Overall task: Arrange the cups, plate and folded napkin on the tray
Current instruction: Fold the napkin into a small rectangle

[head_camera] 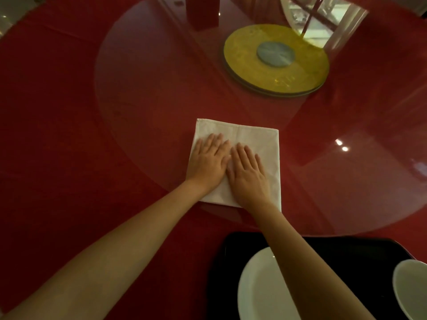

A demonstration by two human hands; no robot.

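Observation:
A white folded napkin (251, 137) lies flat as a square on the near part of the glass turntable. My left hand (208, 161) and my right hand (247, 173) press on it side by side, palms down, fingers straight. A black tray (360, 250) sits at the lower right on the red tablecloth. On it rests a white plate (261, 287), partly hidden by my right forearm, and a white cup (411, 289) at the frame's right edge.
A large round glass turntable (143, 72) covers the middle of the red table (50, 125). Under the glass at the far right sits a yellow disc base (300, 72) with a grey hub. A red chair back stands beyond the table.

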